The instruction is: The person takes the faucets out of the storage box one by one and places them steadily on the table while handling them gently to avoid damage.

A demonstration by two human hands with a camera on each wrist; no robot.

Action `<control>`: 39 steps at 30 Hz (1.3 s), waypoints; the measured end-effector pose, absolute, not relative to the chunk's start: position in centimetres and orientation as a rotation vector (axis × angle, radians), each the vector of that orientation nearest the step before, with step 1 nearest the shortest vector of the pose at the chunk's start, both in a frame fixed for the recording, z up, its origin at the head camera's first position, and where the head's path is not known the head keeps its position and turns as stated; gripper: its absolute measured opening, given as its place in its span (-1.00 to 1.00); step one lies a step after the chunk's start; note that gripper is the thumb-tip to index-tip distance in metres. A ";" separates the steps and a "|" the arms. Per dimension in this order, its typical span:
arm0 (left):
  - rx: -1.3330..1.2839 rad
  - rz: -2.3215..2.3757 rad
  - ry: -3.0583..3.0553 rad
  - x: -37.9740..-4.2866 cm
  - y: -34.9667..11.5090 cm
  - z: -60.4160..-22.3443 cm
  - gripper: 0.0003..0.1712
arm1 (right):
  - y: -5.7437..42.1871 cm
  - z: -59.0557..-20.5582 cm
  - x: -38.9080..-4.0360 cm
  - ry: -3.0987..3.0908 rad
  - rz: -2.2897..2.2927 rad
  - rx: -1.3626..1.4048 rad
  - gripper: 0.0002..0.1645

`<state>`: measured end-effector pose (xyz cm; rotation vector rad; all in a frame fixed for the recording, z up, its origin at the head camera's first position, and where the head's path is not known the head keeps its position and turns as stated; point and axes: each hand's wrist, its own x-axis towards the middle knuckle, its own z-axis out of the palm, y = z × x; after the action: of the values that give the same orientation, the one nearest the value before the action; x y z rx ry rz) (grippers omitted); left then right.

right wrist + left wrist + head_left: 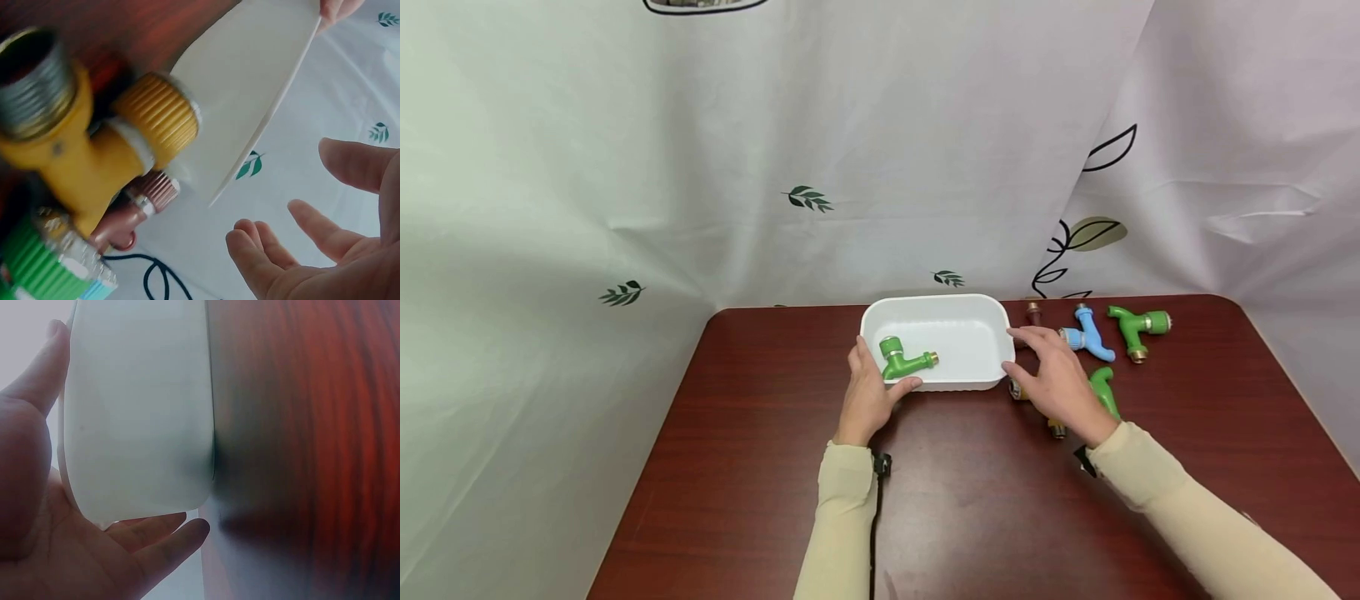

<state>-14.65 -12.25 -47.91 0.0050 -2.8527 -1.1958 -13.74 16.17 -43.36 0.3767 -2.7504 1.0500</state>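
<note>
A white plastic tray (970, 337) sits near the back edge of the table, and one green tap (910, 365) with a brass-coloured thread lies in its left part. My left hand (865, 398) holds the tray's front left corner, thumb at the front rim and fingers along the left end. At the tray's right end my right hand (1060, 379) is spread, fingertips close to the rim. The right wrist view shows nothing between those fingers. Beside and partly under the right hand lies a yellow tap (87, 156).
To the right of the tray lie a brown tap (1034, 313), a blue tap (1092, 335) and a green tap (1138, 327). Another green tap (1103, 390) is partly hidden by my right hand. A patterned white cloth (865, 150) hangs behind the brown table (760, 467).
</note>
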 end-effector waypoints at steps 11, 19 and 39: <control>0.007 -1.188 -2.855 -14.7 -12.3 -47.8 0.42 | 13.6 -43.9 -14.9 -2.768 1.073 0.401 -0.41; 0.003 -1.207 -2.849 -14.5 -12.3 -47.7 0.43 | 11.5 -44.1 -15.6 -2.777 1.083 0.438 -0.46; -0.014 -1.173 -2.858 -14.7 -12.4 -47.9 0.41 | 7.9 -44.9 -17.1 -2.855 1.105 0.399 -0.49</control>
<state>-14.65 -12.38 -47.94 -0.0139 -2.8579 -1.1726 -17.05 7.89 -44.87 0.3986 -2.8546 1.1047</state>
